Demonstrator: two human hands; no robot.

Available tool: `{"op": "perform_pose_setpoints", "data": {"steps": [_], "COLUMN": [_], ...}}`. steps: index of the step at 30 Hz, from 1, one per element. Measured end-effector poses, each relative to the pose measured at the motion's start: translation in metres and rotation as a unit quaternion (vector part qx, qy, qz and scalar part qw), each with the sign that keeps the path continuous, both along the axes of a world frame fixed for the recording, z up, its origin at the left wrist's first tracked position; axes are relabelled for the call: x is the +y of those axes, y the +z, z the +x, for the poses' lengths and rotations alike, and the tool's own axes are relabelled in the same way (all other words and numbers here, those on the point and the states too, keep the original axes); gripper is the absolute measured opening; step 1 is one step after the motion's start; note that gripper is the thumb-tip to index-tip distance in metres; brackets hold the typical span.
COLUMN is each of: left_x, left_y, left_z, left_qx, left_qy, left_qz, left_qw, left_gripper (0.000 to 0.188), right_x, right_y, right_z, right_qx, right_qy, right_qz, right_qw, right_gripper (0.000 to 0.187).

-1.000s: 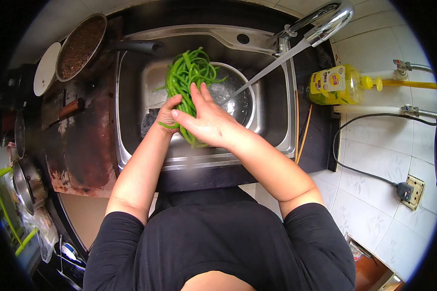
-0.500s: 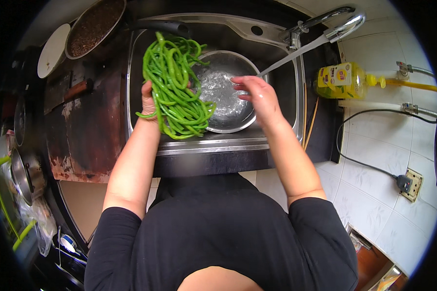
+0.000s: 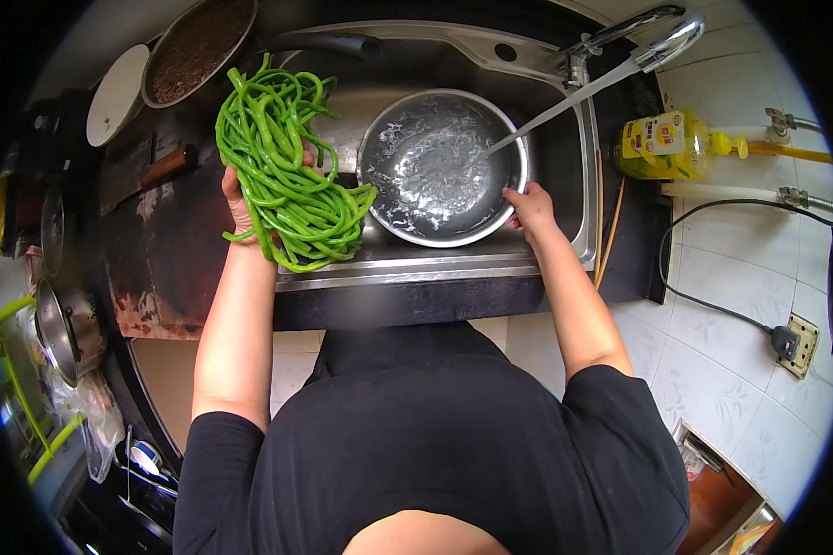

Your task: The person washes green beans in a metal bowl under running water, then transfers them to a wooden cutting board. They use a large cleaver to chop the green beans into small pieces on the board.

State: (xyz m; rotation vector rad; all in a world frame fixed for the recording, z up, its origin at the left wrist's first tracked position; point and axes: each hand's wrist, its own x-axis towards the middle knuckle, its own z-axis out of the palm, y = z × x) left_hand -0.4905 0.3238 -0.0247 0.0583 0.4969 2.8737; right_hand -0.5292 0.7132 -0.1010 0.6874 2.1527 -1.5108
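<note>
A tangled bunch of long green beans (image 3: 282,171) rests in my left hand (image 3: 239,205), whose fingers curl round it from below and are partly hidden. The bunch hangs over the left edge of the steel sink (image 3: 491,266). Inside the sink stands a round metal basin (image 3: 441,242) holding rippling water. My right hand (image 3: 530,207) grips the basin's rim at its lower right. From the faucet (image 3: 671,42) at the back right, a stream of water runs into the basin.
Left of the sink lies a dark worn board (image 3: 171,268) with a cleaver (image 3: 162,168) on it. Behind are a pan of brown matter (image 3: 194,55) and a white plate (image 3: 116,97). Chopsticks (image 3: 609,231) and a yellow bottle (image 3: 662,146) sit on the right.
The green beans have moved left with my left hand, away from above the basin. My right hand has come down from over the water and taken hold of the basin's rim.
</note>
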Motion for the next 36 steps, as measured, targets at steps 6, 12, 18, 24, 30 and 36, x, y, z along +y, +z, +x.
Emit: {"op": "perform_pose_setpoints", "data": {"steps": [6,12,18,24,30,36], "left_x": [-0.005,-0.012,-0.021,-0.037,-0.040,-0.049], "left_y": [0.015,0.019,0.024,0.017,0.020,0.021], "left_z": [0.006,0.017,0.036,0.057,0.071,0.084], "left_qx": [-0.014,-0.013,-0.056,-0.069,-0.094,-0.077], "left_qy": [0.022,0.018,0.068,0.089,0.094,0.054], "left_qz": [-0.019,-0.010,-0.040,-0.007,0.014,-0.028], "left_qw": [0.999,1.000,0.995,0.994,0.991,0.995], "left_gripper": [0.077,0.078,0.082,0.089,0.091,0.091], "right_x": [-0.031,-0.008,-0.005,-0.054,-0.185,-0.304], "right_y": [0.020,-0.021,-0.039,-0.005,0.014,-0.030], "right_z": [-0.007,-0.022,-0.025,-0.011,-0.025,-0.097], "right_qx": [0.072,0.046,0.001,0.236,0.415,0.153], "right_qy": [-0.042,-0.023,0.026,0.157,0.367,0.630], "right_qz": [-0.052,0.003,0.176,0.428,0.244,0.546], "right_qw": [0.995,0.999,0.984,0.858,0.796,0.531], "right_gripper": [0.007,0.010,0.018,0.040,0.029,0.038]}}
